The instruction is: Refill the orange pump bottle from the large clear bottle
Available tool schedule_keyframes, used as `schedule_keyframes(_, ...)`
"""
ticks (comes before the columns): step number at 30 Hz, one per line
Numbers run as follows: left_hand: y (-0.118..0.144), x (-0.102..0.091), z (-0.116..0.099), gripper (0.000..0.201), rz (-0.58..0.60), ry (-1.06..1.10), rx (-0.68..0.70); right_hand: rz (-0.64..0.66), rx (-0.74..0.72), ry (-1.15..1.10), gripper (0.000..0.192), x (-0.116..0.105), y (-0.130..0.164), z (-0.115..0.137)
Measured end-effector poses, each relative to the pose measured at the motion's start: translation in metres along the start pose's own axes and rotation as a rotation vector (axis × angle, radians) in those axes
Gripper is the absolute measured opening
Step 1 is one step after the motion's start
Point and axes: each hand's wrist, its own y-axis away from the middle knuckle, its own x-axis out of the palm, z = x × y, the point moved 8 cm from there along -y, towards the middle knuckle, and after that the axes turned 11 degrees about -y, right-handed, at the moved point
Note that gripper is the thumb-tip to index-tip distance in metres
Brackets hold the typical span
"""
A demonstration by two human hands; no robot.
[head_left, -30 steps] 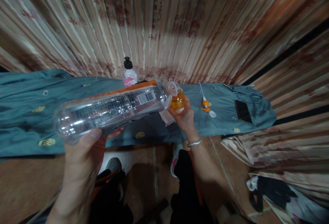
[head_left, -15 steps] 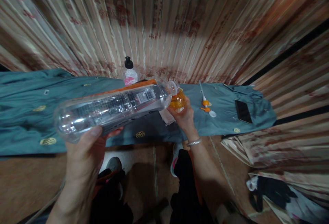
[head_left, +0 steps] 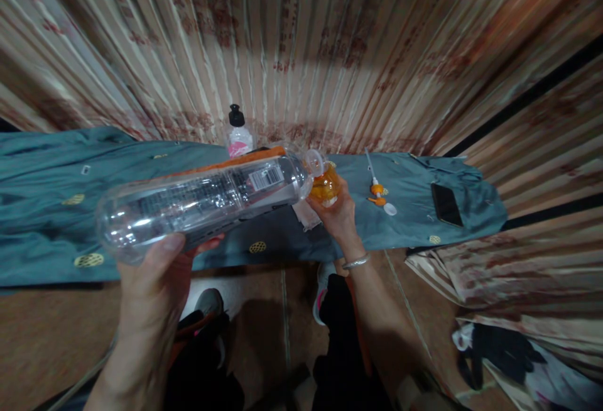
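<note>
A large clear plastic bottle [head_left: 202,200] with a barcode label lies nearly level across the view, its base to the left. My left hand [head_left: 160,273] is closed round its underside near the base. The open neck points right, at the mouth of a small orange bottle [head_left: 326,186]. I cannot tell whether the two mouths touch. My right hand [head_left: 340,213] grips the orange bottle, its fingers partly hidden behind it. To the right of that hand, an orange pump top [head_left: 377,191] with a long tube lies on the teal cloth, beside a round white cap [head_left: 389,209].
A bottle with a black pump [head_left: 238,134] and pink label stands at the back of the cloth-covered surface [head_left: 56,229]. Toward the right end lies a black phone [head_left: 446,204]. Pleated curtains [head_left: 301,53] hang close behind. Dark fabric [head_left: 504,354] lies low at the right.
The clear bottle and my left hand have shifted very slightly to the left. My right hand and the orange bottle stay almost where they were.
</note>
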Motion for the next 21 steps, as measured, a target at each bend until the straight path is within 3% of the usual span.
schedule_keyframes(21, 0.0009, 0.0001, -0.0019, 0.075, 0.014, -0.012, 0.009, 0.013, 0.018, 0.009, 0.070, -0.0012, -0.0001, 0.0010)
